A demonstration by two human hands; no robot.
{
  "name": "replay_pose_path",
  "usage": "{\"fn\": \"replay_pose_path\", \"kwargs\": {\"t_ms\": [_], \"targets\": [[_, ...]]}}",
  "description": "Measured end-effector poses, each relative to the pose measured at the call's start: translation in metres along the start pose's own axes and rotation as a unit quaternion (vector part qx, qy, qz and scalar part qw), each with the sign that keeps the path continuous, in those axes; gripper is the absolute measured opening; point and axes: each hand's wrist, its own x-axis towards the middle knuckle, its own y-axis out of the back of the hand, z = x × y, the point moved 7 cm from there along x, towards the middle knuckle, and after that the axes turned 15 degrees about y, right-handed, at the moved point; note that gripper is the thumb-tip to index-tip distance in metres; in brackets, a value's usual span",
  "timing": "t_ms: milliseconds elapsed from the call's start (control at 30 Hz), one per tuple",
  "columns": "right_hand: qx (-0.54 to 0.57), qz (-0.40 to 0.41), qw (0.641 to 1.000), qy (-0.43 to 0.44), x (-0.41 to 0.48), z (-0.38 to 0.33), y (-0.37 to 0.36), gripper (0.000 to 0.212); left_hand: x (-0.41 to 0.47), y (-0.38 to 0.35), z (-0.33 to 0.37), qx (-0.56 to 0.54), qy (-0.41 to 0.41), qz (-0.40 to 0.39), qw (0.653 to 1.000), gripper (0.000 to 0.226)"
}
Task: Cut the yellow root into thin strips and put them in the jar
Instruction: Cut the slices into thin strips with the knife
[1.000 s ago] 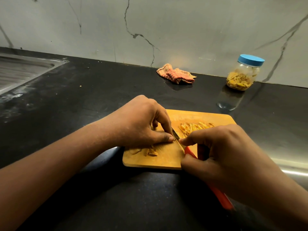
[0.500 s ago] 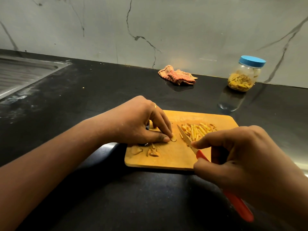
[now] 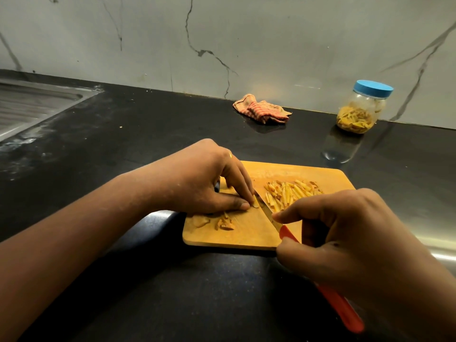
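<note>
A wooden cutting board (image 3: pixel 246 233) lies on the black counter. My left hand (image 3: pixel 204 183) pinches a small piece of yellow root (image 3: pixel 255 203) against the board with thumb and fingertips. My right hand (image 3: pixel 345 233) grips a red-handled knife (image 3: pixel 291 236), its blade (image 3: pixel 265 208) lying right beside the piece and my left fingertips. A pile of thin yellow strips (image 3: pixel 288 192) sits on the board's right part. A few peel scraps (image 3: pixel 223 223) lie near the front left. The jar (image 3: pixel 360 107), blue lid on, partly filled with strips, stands at the back right by the wall.
A crumpled striped cloth (image 3: pixel 262 109) lies by the wall at the back. A steel sink drainboard (image 3: pixel 29 104) occupies the far left. The marble wall rises behind the counter. A pale metal strip (image 3: pixel 441 245) runs along the right edge.
The knife moved left, from apart by the strip pile to right against the piece under my left fingertips. My left hand has stayed in place on the root piece.
</note>
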Motion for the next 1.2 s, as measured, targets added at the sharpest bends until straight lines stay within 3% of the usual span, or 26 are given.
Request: {"fn": "replay_pose_path", "kwargs": {"t_ms": [733, 1000, 1200], "targets": [[-0.003, -0.019, 1.000, 0.008, 0.000, -0.005, -0.003, 0.038, 0.000, -0.003, -0.002, 0.047, 0.011, -0.034, 0.998, 0.021], [-0.039, 0.008, 0.999, -0.004, -0.005, 0.002, 0.010, 0.030, -0.004, -0.003, -0.003, 0.056, 0.020, -0.076, 0.995, 0.031], [-0.004, 0.014, 1.000, 0.018, -0.001, -0.005, 0.003, 0.033, -0.004, -0.002, -0.003, 0.064, 0.010, -0.069, 0.996, 0.032]]}}
